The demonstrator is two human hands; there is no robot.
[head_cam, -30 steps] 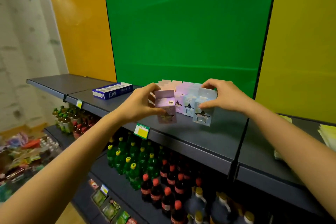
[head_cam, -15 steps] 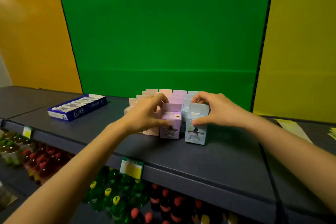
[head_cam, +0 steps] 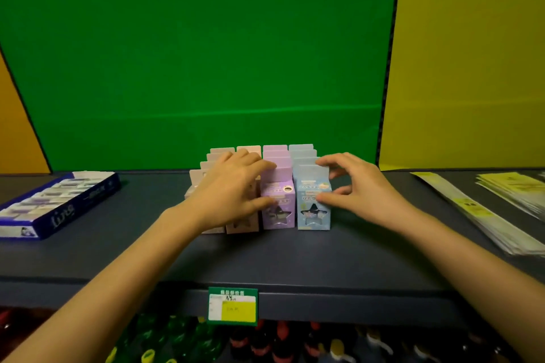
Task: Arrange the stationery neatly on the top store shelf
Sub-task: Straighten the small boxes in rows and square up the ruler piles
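Observation:
Small stationery boxes stand in rows on the dark top shelf (head_cam: 295,256), against the green back panel. The front purple box (head_cam: 280,209) and the front light-blue box (head_cam: 311,206) stand upright side by side on the shelf. My left hand (head_cam: 233,188) lies over the pink boxes (head_cam: 242,225) and hides most of them; its thumb and forefinger pinch the purple box. My right hand (head_cam: 358,186) holds the blue box from the right, thumb on its side, forefinger at its top tab, other fingers spread.
A dark-blue tray of erasers (head_cam: 59,203) lies at the shelf's left. Flat packets with yellow labels (head_cam: 498,209) are stacked at the right. A green and yellow price tag (head_cam: 233,306) hangs on the front edge. Bottles (head_cam: 265,345) fill the shelf below.
Both hands brought the purple and blue boxes down from the air; they now stand at the front of their rows. The view has turned square onto the shelf.

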